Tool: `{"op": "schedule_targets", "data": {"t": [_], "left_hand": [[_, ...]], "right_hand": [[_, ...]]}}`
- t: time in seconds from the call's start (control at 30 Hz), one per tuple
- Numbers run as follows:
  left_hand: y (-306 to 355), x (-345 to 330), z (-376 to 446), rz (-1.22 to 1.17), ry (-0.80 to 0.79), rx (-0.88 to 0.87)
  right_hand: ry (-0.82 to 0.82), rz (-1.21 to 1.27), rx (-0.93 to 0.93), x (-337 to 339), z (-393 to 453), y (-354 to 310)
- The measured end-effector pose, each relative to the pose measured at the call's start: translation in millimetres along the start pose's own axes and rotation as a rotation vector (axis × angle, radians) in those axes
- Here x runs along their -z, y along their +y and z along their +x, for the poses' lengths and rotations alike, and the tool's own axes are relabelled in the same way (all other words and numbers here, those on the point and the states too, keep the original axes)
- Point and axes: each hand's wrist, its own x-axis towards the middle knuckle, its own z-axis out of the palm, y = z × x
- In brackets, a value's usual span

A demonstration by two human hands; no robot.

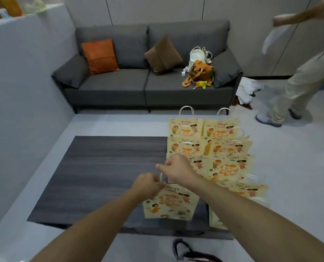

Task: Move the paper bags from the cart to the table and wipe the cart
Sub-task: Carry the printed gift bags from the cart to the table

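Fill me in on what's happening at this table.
A person is setting a printed paper bag on the dark table, left hand and right hand both pinching its handle. More matching bags already stand in rows along the table's right side. A second person walks past by the sofa.

The paper bags (210, 148) on the right of the worktop (104, 167) carry orange printed lettering, too blurred to read.
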Motion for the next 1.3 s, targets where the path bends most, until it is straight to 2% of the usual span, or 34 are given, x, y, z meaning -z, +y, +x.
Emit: {"op": "schedule_targets", "data": {"t": [0.17,0.37,0.7,0.83,0.93,1.1,1.2,1.3], "left_hand": [[11.7,-22.0,51.3,0.044,-0.099,0.036],[23.1,-49.5,86.1,-0.004,-0.113,0.065],[29.5,-81.5,104.5,-0.107,-0.092,0.097],[34.1,-94.3,103.4,-0.185,-0.057,0.107],[29.9,-99.5,100.8,-0.245,0.005,0.093],[14.4,-79.1,66.5,-0.295,0.122,0.118],[-10.8,-61.3,28.4,-0.326,0.186,0.203],[-45.1,-50.9,-25.6,-0.381,0.321,0.301]], "right_hand": [[-0.084,0.007,-0.09,4.0,39.3,49.7],[-0.142,-0.058,-0.217,0.6,70.7,103.5],[-0.112,-0.158,-0.244,4.3,86.1,115.6],[-0.155,-0.192,-0.226,2.7,80.9,117.9],[-0.248,-0.405,-0.145,0.6,77.2,105.1],[-0.264,-0.7,0.109,-4.2,69.7,66.3],[-0.321,-0.731,0.226,-22.4,56.7,31.8],[-0.407,-0.693,0.362,-55.6,30.4,-6.9]]}}
